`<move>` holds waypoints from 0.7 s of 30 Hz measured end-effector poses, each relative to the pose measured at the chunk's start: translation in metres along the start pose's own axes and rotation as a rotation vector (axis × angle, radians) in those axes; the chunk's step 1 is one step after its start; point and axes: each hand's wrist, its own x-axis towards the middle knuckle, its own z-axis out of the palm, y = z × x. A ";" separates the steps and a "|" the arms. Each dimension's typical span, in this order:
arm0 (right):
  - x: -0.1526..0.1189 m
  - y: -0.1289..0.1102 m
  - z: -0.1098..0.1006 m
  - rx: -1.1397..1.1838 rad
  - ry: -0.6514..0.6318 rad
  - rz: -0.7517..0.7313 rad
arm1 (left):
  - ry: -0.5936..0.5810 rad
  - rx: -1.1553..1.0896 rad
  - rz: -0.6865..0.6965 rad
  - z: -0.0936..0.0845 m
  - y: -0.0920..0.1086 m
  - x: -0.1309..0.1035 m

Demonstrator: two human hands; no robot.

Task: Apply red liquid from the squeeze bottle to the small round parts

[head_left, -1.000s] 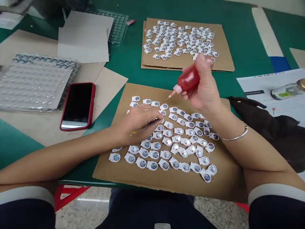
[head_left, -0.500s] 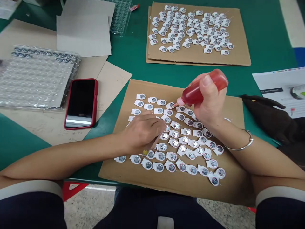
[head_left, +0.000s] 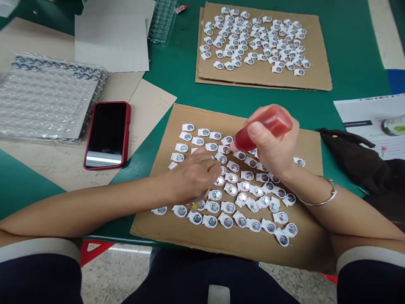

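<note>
Above the cardboard (head_left: 221,247)'s far half, the right hand (head_left: 276,152) wraps its fingers round a red bottle (head_left: 264,128), long axis slanting down toward the left hand (head_left: 193,175), whose fingers pinch a thin tool (head_left: 195,207).

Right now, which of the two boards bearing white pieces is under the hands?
The near board, closest to the body: the left hand and right hand, gripping the red bottle, are over it. The far board lies beyond both.

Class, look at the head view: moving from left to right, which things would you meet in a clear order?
Clear bubbled plastic, red-cased phone, left hand, red bottle, silver bracelet, printed sheet.
</note>
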 end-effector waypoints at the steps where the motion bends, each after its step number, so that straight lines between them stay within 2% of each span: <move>1: -0.002 0.002 0.000 -0.017 -0.010 0.005 | 0.001 0.083 0.062 0.000 0.002 0.001; 3: -0.004 0.006 -0.001 -0.064 -0.022 0.000 | 0.018 0.241 0.165 0.001 0.005 0.002; 7: -0.004 0.011 -0.002 -0.179 -0.032 -0.051 | 0.056 0.351 0.234 0.004 0.010 0.001; 14: -0.001 0.016 -0.005 -0.399 -0.080 -0.130 | 0.078 0.422 0.285 0.004 0.014 0.000; 21: 0.000 0.020 -0.004 -0.438 -0.106 -0.178 | 0.065 0.441 0.300 0.002 0.016 0.002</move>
